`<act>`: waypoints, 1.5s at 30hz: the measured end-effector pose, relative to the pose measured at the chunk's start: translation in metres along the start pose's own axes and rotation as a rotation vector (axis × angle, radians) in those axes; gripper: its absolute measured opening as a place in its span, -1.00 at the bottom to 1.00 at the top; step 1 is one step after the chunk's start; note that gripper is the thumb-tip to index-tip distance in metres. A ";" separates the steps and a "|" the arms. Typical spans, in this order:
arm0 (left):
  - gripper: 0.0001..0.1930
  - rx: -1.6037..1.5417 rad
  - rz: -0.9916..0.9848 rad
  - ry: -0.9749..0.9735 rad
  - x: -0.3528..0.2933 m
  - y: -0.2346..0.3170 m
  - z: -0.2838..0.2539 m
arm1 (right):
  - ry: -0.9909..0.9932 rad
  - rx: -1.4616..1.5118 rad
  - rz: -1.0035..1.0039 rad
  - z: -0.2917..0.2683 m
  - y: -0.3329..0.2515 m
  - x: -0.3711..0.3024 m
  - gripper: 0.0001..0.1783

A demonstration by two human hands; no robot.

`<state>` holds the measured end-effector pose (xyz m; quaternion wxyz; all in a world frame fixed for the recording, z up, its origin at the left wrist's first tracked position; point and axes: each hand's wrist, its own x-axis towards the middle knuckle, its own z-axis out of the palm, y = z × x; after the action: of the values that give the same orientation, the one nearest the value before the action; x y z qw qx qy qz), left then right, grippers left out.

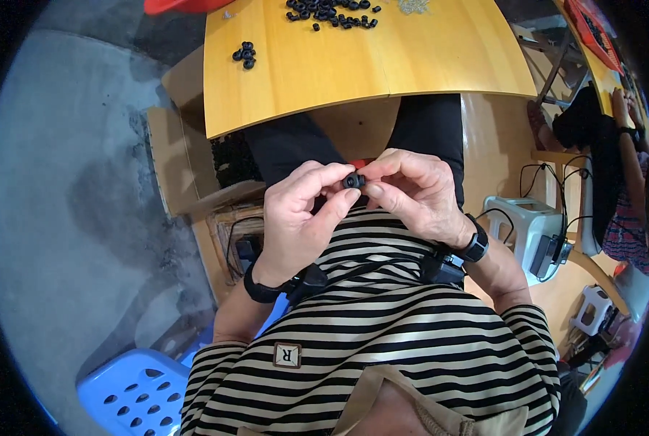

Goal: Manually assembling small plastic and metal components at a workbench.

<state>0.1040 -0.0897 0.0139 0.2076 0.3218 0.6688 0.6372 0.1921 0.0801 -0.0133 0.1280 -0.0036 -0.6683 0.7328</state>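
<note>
Close in front of my body, above my lap, a small black ring-shaped part with a round hole is pinched between both hands. My left hand grips it from the left with thumb and forefinger. From the right, the thumb and forefinger of my right hand close on its other side; the fingertips hide part of it. Something red shows just behind the fingers, too covered to name. On the wooden table ahead lie a small cluster of similar black parts and a larger heap of black parts.
A pile of small clear pieces and a red container are at the table's far side. An open cardboard box stands left below the table, a blue plastic chair behind it. At right are a white stool and another person's arm.
</note>
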 end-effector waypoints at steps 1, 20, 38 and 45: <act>-0.71 0.229 0.127 -0.009 0.000 -0.002 -0.002 | -0.006 -0.010 0.044 -0.001 -0.003 0.000 -0.89; -0.65 0.654 0.382 -0.169 -0.001 0.011 0.005 | -0.324 -0.098 0.278 -0.014 -0.014 0.013 -0.89; -0.66 0.536 0.363 -0.105 -0.007 0.007 0.011 | -0.300 -0.208 0.111 -0.004 -0.009 -0.004 -0.90; -0.68 0.417 0.237 -0.116 -0.005 0.002 0.006 | -0.360 0.300 0.539 -0.018 -0.011 0.001 -0.82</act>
<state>0.1123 -0.0889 0.0147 0.0984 0.4698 0.7304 0.4858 0.1961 0.0988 -0.0038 -0.1906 -0.0315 -0.5402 0.8191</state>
